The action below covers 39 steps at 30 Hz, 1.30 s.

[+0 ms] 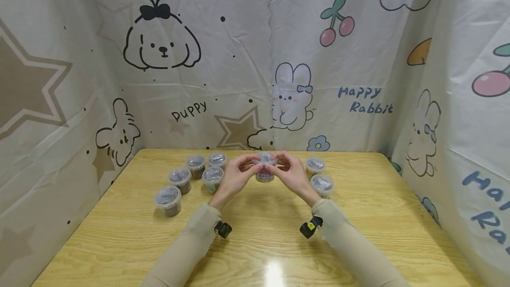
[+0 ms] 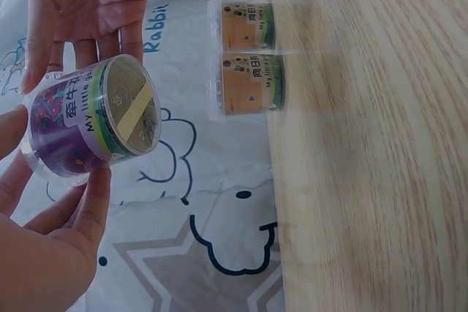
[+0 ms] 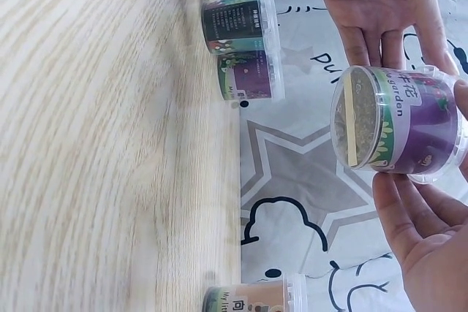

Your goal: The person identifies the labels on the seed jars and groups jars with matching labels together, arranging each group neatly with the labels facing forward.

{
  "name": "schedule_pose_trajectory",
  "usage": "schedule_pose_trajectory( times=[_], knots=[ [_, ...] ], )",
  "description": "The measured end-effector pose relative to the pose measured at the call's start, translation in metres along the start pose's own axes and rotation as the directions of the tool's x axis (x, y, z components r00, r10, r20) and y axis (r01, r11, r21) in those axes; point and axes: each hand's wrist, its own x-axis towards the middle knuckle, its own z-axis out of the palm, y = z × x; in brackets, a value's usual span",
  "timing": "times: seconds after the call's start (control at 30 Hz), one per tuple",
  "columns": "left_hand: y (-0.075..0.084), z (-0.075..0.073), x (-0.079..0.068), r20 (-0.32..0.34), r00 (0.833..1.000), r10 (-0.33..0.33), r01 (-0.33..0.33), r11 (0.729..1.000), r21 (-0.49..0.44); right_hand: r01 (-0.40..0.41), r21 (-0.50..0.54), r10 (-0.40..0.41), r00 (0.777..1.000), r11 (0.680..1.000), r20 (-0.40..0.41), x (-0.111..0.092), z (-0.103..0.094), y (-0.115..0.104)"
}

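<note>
A clear plastic cup [image 1: 264, 172] with a purple flower label and a clear lid is held up between both hands, off the table. My left hand [image 1: 238, 175] grips its left side, with the thumb near the lid's rim. From the opposite side my right hand [image 1: 291, 174] grips it the same way. The left wrist view shows the cup [image 2: 80, 122] tilted, its see-through base with a pale strip and grainy contents turned to the camera. That same base end of the cup [image 3: 365, 118] appears in the right wrist view.
Several similar lidded cups [image 1: 168, 200] stand on the wooden table [image 1: 255, 242] to the left. Two more cups [image 1: 322, 185] stand right of my right hand; orange-labelled cups [image 2: 248, 84] show in the left wrist view. A printed curtain [image 1: 235, 56] hangs behind the table.
</note>
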Motion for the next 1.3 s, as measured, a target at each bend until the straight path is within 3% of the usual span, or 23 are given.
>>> schedule_pose_trajectory(
  times=[0.47, 0.67, 0.9, 1.13, 1.3],
  knots=[
    [-0.003, -0.002, 0.0, 0.029, 0.999, 0.019, -0.019, 1.0, 0.001, 0.032, -0.006, -0.032, 0.999, 0.999, 0.008, -0.003, -0.002, 0.001],
    [-0.003, -0.002, 0.002, 0.06, 0.997, 0.038, -0.039, 0.999, 0.004, 0.008, 0.031, -0.008, 1.0, 0.999, 0.015, -0.004, -0.004, 0.002],
    [-0.002, 0.002, 0.003, 0.028, 0.998, 0.059, -0.059, 0.998, 0.001, 0.018, 0.042, -0.019, 0.999, 0.999, 0.037, -0.004, -0.009, 0.004],
    [-0.005, 0.011, 0.003, 0.068, 0.997, 0.048, -0.044, 0.997, -0.058, -0.052, 0.002, 0.052, 0.994, 0.999, 0.096, -0.009, -0.024, 0.008],
    [-0.004, 0.017, 0.004, 0.113, 0.993, 0.015, -0.01, 0.999, -0.038, -0.1, 0.021, 0.097, 0.988, 0.995, 0.12, -0.015, -0.036, 0.011]
  ],
)
